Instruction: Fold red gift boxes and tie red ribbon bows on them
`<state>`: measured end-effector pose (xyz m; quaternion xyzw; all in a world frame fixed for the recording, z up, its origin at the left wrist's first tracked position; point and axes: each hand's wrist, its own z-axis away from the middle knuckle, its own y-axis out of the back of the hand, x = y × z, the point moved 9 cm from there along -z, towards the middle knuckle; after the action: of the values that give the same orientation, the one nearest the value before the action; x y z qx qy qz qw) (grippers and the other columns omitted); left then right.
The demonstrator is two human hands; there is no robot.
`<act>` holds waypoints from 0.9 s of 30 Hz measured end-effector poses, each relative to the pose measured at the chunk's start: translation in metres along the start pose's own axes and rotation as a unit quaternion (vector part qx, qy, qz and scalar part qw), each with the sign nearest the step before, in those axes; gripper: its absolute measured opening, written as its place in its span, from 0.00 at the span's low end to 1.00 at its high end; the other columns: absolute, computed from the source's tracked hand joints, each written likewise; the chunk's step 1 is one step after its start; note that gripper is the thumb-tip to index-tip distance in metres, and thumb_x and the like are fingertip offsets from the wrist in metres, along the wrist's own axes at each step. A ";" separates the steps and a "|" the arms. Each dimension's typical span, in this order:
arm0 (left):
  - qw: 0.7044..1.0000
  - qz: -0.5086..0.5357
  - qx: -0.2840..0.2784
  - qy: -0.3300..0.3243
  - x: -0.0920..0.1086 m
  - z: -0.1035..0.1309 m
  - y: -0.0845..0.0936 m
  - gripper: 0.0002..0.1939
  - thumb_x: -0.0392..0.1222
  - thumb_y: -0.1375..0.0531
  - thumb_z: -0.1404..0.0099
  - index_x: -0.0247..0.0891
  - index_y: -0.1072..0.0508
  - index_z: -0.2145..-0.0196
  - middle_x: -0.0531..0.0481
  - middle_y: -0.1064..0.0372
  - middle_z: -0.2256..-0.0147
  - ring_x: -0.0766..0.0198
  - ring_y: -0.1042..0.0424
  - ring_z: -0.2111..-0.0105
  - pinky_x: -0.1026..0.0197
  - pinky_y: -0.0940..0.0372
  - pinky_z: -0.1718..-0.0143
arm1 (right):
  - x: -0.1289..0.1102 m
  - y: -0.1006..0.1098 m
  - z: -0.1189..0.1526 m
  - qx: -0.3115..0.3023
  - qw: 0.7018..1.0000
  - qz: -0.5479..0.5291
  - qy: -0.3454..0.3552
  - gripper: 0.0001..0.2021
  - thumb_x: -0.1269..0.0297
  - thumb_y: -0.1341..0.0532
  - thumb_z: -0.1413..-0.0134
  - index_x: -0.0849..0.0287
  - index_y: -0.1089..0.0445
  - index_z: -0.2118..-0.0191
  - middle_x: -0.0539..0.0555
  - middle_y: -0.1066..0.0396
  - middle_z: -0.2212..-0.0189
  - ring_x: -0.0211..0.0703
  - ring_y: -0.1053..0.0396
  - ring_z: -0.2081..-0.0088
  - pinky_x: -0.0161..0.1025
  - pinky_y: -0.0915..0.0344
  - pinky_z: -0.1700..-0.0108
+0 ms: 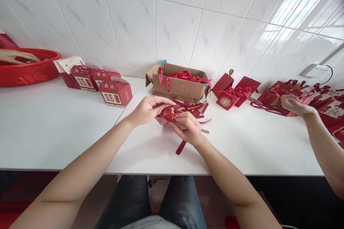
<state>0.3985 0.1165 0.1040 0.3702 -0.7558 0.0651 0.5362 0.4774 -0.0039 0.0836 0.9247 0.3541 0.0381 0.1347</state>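
Observation:
Between my hands, at the middle of the table, is a small red paper gift box (163, 122), partly covered by my fingers. My left hand (150, 109) pinches the curved top flap from the left. From the right, the curled fingers of my right hand (190, 128) close on the same box near its top. Right behind it lies a pile of red and tan strips (195, 107). A loose dark red strip (181, 147) rests on the table in front of my right hand.
A cardboard box (174, 93) of red ribbons (188, 75) stands behind. Several red gift boxes (116, 93) sit left, beside a red basket (32, 75) with another person's hand (20, 56) in it. Ribboned boxes (225, 101) stand right; another person's hand (297, 105) is beyond.

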 end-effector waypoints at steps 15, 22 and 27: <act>0.997 -0.071 0.009 -0.028 -0.009 0.016 -0.005 0.10 0.44 0.39 0.37 0.35 0.22 0.65 0.47 0.23 0.69 0.62 0.27 0.69 0.64 0.31 0.67 | 0.008 -0.004 0.003 -0.024 0.999 -0.001 -0.035 0.09 0.71 0.38 0.46 0.53 0.37 0.62 0.51 0.30 0.70 0.41 0.28 0.68 0.40 0.30 0.70; 0.997 -0.055 0.033 -0.036 -0.007 0.020 -0.004 0.08 0.41 0.39 0.39 0.35 0.23 0.67 0.47 0.25 0.70 0.64 0.28 0.70 0.65 0.32 0.69 | 0.005 -0.003 0.001 -0.016 0.999 -0.018 -0.028 0.12 0.73 0.37 0.47 0.53 0.37 0.60 0.52 0.30 0.70 0.42 0.29 0.67 0.40 0.29 0.70; 0.997 -0.040 -0.012 -0.062 -0.001 0.021 -0.011 0.07 0.38 0.41 0.38 0.37 0.23 0.66 0.48 0.27 0.71 0.64 0.29 0.70 0.63 0.32 0.69 | 0.005 -0.002 0.000 -0.015 0.999 -0.017 -0.035 0.10 0.72 0.38 0.46 0.52 0.38 0.61 0.50 0.31 0.71 0.41 0.29 0.69 0.39 0.30 0.71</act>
<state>0.3893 0.0980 0.0913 0.3969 -0.7730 0.0111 0.4947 0.4792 0.0009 0.0828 0.9173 0.3640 0.0088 0.1612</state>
